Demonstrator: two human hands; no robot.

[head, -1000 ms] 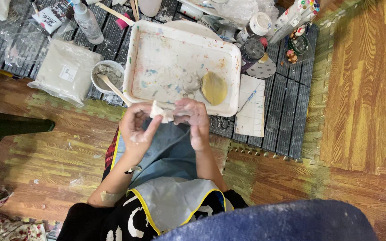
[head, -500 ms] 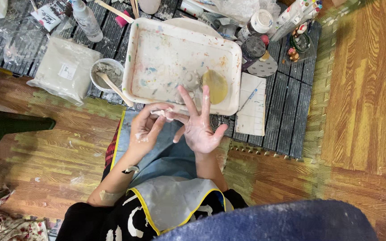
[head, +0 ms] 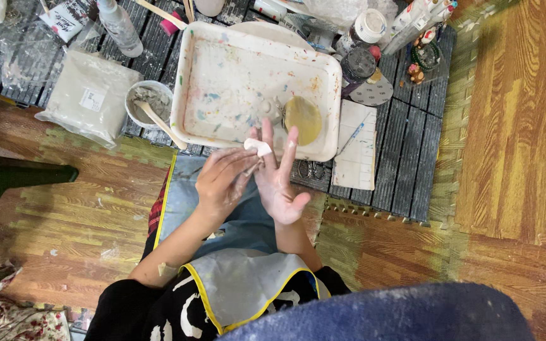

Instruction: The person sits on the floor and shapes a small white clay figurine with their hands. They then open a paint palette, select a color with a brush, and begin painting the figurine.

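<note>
My right hand (head: pixel 280 183) is held flat, palm up, with its fingers spread toward the white paint-stained tray (head: pixel 192 76). A small white clay piece (head: pixel 258 146) lies at the base of those fingertips. My left hand (head: pixel 224 182) lies across the right hand's fingers, and its fingertips press on the lower end of the clay. Both hands hover over my grey apron (head: pixel 241 221), just in front of the tray's near edge. Inside the tray sit a yellow-brown disc (head: pixel 303 119) and a small grey lump (head: pixel 266 107).
A cup of grey paste with a wooden stick (head: pixel 150 104) stands left of the tray, beside a plastic bag of grey powder (head: pixel 90 101). A spray bottle (head: pixel 120 25), jars (head: pixel 361 60) and a white sheet with a blue pen (head: pixel 356 148) lie around it. Wood-pattern floor lies to the right.
Both hands were closed together on the clay by the tray's front edge. My right hand has opened flat with fingers spread, and the left hand now lies across it.
</note>
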